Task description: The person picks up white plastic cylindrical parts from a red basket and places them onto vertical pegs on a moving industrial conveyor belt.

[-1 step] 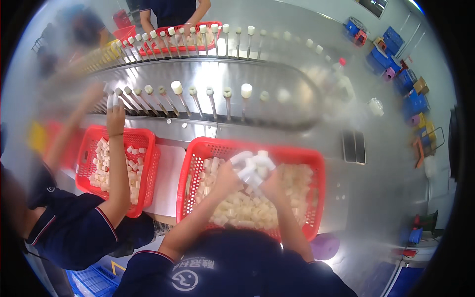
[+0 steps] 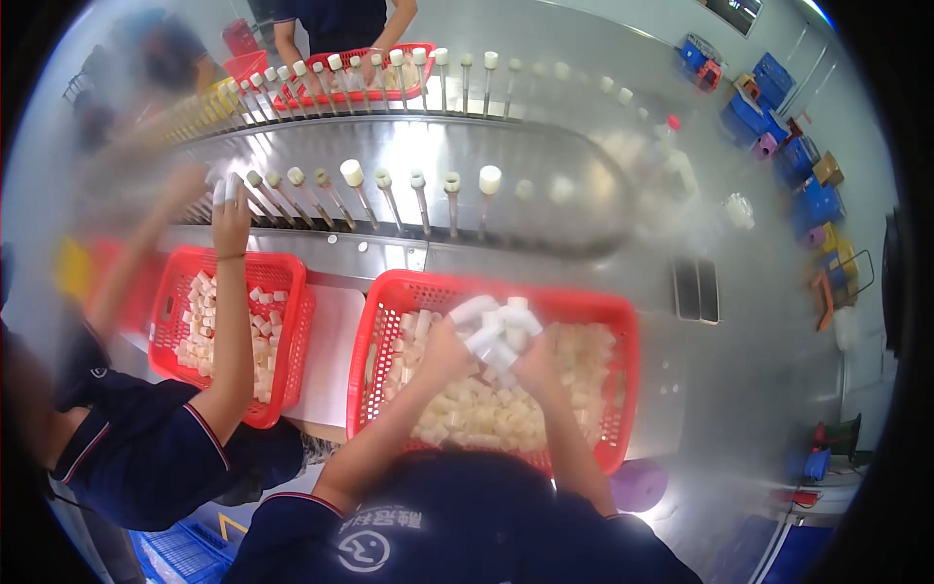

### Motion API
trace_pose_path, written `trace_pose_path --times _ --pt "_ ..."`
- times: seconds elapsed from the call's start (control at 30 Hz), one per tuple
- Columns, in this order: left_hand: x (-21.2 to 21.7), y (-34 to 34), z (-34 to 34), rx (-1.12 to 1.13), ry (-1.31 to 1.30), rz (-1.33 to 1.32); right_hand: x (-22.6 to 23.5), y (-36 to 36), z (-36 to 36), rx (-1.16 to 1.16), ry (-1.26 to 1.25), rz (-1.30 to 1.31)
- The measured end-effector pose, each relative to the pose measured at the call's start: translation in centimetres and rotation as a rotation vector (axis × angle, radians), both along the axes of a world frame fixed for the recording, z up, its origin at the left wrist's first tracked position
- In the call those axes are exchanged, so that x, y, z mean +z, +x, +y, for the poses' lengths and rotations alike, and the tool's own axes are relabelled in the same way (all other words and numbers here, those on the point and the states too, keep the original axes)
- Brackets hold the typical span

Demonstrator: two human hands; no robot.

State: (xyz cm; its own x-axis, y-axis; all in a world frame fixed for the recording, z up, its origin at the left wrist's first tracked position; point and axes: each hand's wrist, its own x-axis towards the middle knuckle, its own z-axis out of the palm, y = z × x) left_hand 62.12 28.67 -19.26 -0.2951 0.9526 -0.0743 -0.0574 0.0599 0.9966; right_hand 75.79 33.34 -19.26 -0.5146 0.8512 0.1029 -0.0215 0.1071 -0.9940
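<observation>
My left hand (image 2: 453, 341) and my right hand (image 2: 533, 358) meet above a red perforated basket (image 2: 362, 389). White coverings are on the fingertips of both. The fingers are closed and bunched around one or more short white cylindrical pieces (image 2: 517, 306); blur and the white coverings hide how many there are and which hand has which. Below them, the basket holds many loose cream-white cylinders (image 2: 477, 414), some of them in taller stacks at its left side.
Beyond the basket runs a row of upright metal rods (image 2: 422, 206), some topped with white cylinders (image 2: 489, 179). A co-worker's hand (image 2: 231, 219) reaches to these rods from the left, above another red basket (image 2: 300, 331). A dark two-part tray (image 2: 696, 289) lies at right.
The near row of rods has shifted slightly right, the far row slightly left. The co-worker's hand has moved a little right with the rods. My hands stay almost in place.
</observation>
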Motion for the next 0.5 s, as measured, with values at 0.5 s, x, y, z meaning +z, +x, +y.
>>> trace_pose_path --times 0.5 --pt "9.0 -15.2 8.7 0.509 0.307 0.924 -5.1 3.2 0.5 -0.166 -1.077 0.514"
